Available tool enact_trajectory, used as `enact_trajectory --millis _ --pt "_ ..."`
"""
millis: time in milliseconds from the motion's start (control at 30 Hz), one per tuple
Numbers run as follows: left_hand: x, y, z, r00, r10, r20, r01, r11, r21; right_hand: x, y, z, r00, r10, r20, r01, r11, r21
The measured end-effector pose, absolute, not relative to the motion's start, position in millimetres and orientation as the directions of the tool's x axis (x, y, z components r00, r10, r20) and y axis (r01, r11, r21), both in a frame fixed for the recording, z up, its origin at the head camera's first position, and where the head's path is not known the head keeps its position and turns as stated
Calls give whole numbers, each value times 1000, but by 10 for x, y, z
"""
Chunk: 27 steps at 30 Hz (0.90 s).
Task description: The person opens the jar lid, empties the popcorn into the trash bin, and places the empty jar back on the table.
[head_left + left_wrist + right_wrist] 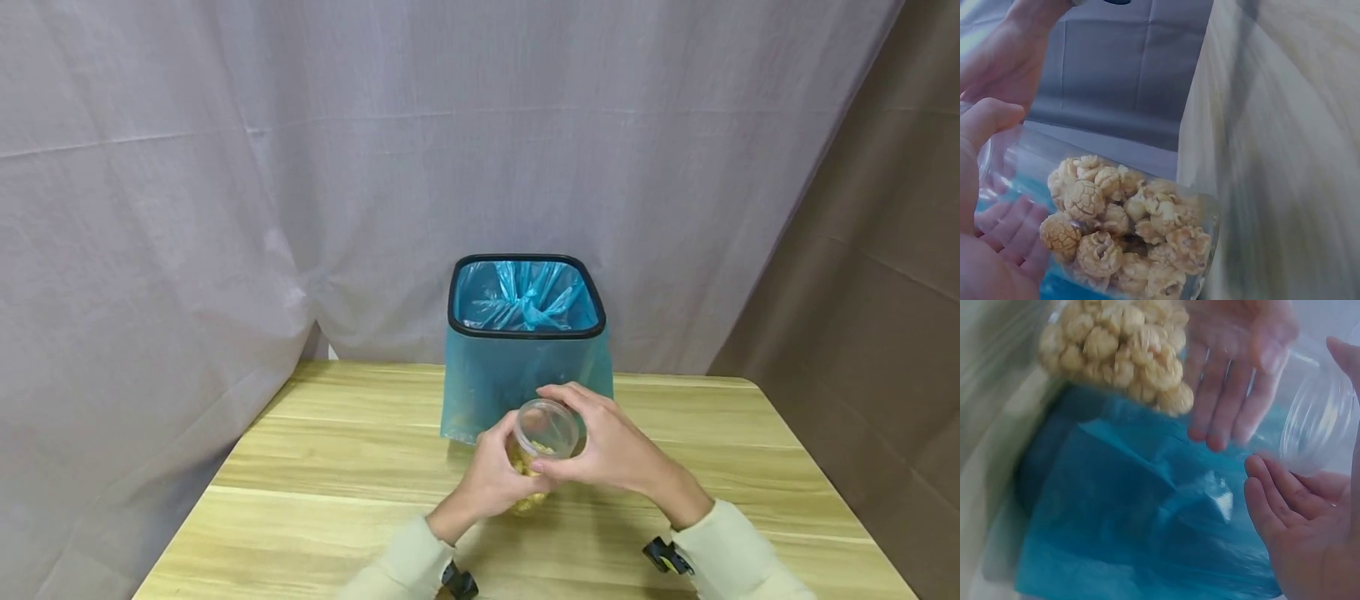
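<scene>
A clear plastic jar stands tilted between both hands, over the table in front of the bin. Caramel-coloured popcorn fills its lower part. My left hand grips the jar's side, thumb on one face and fingers behind, as the left wrist view shows. With thumb and fingers spread around the ridged top end, my right hand holds the jar at its rim. Whether a clear lid sits on that end, I cannot tell.
Behind the jar stands a bin with a black rim, lined with a blue plastic bag knotted inside. The wood-grain table extends to both sides. Grey curtains hang behind, and a brownish one at the right.
</scene>
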<state>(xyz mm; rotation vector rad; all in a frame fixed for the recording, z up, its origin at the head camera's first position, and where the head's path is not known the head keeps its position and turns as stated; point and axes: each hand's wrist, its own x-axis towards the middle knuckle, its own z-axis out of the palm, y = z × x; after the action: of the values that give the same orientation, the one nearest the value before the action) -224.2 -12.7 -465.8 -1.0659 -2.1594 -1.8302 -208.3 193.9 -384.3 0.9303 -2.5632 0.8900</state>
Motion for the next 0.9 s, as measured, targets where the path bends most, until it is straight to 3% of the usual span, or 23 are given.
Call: enact_trajectory --millis 167,500,900 --pt "-2216 -223 -4526 -705 425 569 679 168 715 -2049 1975 -3657 -758 -526 386 -652 625 -428" --pt "-2155 -512 -4320 -680 465 566 732 461 501 -1935 1975 -3415 -744 -579 332 -667 663 -339" --pt "-2089 -719 -4259 -548 568 615 776 620 119 -1888 1855 -3687 -720 -627 298 -694 640 -329"
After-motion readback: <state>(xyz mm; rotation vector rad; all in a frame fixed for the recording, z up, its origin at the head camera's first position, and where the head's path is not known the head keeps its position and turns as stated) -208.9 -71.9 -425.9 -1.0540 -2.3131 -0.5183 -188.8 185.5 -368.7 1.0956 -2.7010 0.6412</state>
